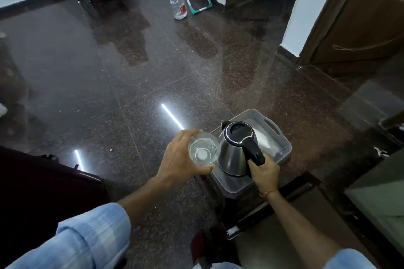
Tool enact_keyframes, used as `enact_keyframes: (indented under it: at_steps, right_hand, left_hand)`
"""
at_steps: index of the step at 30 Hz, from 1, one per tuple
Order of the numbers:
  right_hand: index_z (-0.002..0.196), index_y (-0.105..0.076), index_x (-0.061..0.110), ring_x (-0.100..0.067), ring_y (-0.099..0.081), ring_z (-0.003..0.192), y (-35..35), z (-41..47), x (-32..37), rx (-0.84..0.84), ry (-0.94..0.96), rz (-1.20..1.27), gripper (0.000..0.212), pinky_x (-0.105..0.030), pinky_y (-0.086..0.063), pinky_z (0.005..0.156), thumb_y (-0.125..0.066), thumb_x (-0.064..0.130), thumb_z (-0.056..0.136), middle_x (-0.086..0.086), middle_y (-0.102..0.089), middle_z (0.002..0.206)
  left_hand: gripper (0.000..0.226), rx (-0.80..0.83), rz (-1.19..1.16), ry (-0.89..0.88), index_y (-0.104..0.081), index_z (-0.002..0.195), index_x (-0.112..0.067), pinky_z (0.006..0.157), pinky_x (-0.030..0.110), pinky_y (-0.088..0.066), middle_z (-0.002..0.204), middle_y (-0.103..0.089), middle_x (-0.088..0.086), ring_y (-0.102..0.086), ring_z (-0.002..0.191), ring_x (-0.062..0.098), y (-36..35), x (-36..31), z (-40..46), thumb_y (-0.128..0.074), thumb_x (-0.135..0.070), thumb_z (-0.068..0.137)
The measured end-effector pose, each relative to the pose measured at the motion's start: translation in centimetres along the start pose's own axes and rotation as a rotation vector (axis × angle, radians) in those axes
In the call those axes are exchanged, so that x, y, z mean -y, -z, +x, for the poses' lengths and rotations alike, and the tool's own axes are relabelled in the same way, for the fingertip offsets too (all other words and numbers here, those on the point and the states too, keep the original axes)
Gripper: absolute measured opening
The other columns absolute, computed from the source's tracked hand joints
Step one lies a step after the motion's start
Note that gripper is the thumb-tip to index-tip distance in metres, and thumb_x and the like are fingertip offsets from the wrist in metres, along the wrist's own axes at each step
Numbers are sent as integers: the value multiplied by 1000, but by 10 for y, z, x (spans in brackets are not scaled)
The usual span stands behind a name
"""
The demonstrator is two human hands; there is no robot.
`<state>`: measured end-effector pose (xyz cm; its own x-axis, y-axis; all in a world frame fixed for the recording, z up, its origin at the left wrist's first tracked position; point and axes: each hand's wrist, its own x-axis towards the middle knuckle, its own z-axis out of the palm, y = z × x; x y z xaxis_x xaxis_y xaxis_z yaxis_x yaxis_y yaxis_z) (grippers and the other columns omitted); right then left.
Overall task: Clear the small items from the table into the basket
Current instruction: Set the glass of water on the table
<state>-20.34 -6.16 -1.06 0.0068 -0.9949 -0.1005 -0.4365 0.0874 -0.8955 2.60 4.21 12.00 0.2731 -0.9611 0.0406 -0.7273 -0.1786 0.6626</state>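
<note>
Left hand fingers encircle glass; right hand grips kettle.

A steel-grey kettle with a black handle and lid sits in a pale grey basket at lower centre, beside a clear glass; pale blue sleeves, speckled dark brown floor.

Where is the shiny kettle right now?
Lower right of the head view: the kettle is in the grey basket, right hand on its handle, beside the glass.
</note>
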Motion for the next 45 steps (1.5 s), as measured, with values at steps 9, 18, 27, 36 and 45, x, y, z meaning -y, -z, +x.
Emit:
enact_keyframes:
  at_steps: [9, 18, 27, 36, 45]
  right_hand:
    - [68, -53, 27, 9, -55, 56, -25, 20, -34, 74, -8, -29, 28, -3, -38, 50, -74, 10, 73, 12, -54, 56]
    - [73, -60, 15, -19, -57, 61, -12, 35, -48, -61, 38, -107, 18, -25, -41, 61, -76, 8, 73, 6, -55, 60]
    - [92, -61, 10, -27, -63, 85, 8, 40, -51, 58, -87, -126, 26, -29, -44, 72, -79, 13, 74, -7, -65, 84]
    - [126, -52, 19, -6, -45, 110, 49, -6, -22, -14, -37, -146, 66, -24, -38, 94, -83, 30, 69, 1, -50, 124]
    - [125, -49, 36, 13, -44, 108, 114, -59, 21, -129, 50, -199, 65, -3, -32, 88, -76, 48, 68, 17, -49, 126]
  left_hand:
    - [94, -18, 1, 45, -44, 129, -38, 98, 44, -48, 122, -49, -26, -51, 113, -1, -10, 10, -18, -86, -60, 48]
    - [93, -12, -8, 44, -43, 127, -44, 98, 42, -48, 122, -48, -30, -51, 114, -4, -9, 13, -27, -85, -61, 46]
    - [93, 15, -14, 16, -45, 127, -39, 98, 44, -48, 121, -50, -25, -52, 113, -1, -12, 7, -27, -85, -58, 46]
    - [94, 69, -49, -94, -44, 129, -38, 92, 26, -47, 122, -49, -25, -50, 112, -3, -27, 1, -25, -88, -53, 47]
    - [91, 182, -164, -224, -46, 127, -39, 87, 2, -29, 122, -45, -27, -39, 112, -14, -54, -14, -14, -80, -57, 45]
